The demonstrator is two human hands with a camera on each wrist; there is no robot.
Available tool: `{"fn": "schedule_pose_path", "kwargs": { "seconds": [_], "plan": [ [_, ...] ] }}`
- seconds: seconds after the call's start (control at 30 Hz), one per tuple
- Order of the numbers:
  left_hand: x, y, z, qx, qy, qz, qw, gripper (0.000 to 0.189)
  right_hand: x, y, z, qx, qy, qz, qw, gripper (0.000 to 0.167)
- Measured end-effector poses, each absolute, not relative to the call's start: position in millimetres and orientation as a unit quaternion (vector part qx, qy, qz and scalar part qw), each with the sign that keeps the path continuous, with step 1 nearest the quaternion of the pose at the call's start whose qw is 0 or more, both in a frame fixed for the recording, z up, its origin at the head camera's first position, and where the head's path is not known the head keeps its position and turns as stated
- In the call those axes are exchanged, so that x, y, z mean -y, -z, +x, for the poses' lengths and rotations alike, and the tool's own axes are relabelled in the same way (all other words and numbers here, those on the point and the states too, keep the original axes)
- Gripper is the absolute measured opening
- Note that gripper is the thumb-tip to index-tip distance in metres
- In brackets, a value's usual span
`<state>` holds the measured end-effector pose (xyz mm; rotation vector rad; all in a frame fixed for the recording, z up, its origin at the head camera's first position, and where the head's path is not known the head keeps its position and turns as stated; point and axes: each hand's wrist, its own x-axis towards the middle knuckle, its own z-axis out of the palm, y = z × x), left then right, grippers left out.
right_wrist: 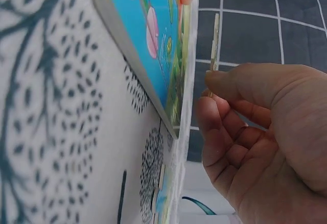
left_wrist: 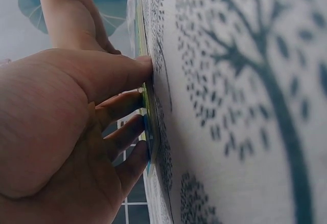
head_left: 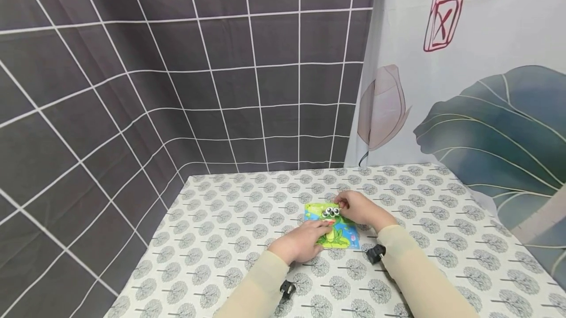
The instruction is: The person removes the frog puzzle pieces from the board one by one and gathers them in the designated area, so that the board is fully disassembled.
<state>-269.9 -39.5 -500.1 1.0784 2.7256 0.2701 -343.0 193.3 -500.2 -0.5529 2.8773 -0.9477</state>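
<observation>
A flat puzzle board (head_left: 352, 240) with a green frog on blue and yellow-green lies on the tablecloth. My left hand (head_left: 304, 242) rests on its left side, fingers stretched over the picture. The left wrist view shows the thumb at the board's near edge and the fingertips (left_wrist: 137, 157) touching its face. My right hand (head_left: 360, 208), at the board's upper right, pinches a thin flat piece (right_wrist: 215, 35) between thumb and forefinger, raised above the board. In the head view, a piece with big white eyes (head_left: 331, 211) shows beside those fingers; its lower outline is unclear.
The table is covered by a white cloth (head_left: 212, 259) printed with grey trees. Small colourful flat things (right_wrist: 161, 198) lie on the cloth beyond the board, partly cut off. A dark checked curtain (head_left: 221, 87) hangs behind, and a white flowered curtain (head_left: 398, 38) at the right.
</observation>
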Motion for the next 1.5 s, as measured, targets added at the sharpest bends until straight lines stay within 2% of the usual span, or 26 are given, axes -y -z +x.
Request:
{"fn": "schedule_pose_path", "kwargs": {
  "seconds": [0.6, 0.93, 1.5],
  "plan": [
    [39.3, 502.2, -268.1, -0.923, -0.099, 0.358, 0.096, 0.063, -233.5, 494.9, -329.0, -0.927, 0.338, -0.161, 0.008, 0.028],
    [39.8, 502.9, -268.2, -0.922, -0.103, 0.359, 0.098, 0.064, -267.6, 489.1, -323.9, -0.926, 0.354, -0.127, 0.031, 0.029],
    [40.1, 504.4, -268.2, -0.923, -0.103, 0.359, 0.096, 0.064, -320.8, 494.4, -316.4, -0.937, 0.336, -0.09, 0.027, 0.032]
  ]
}}
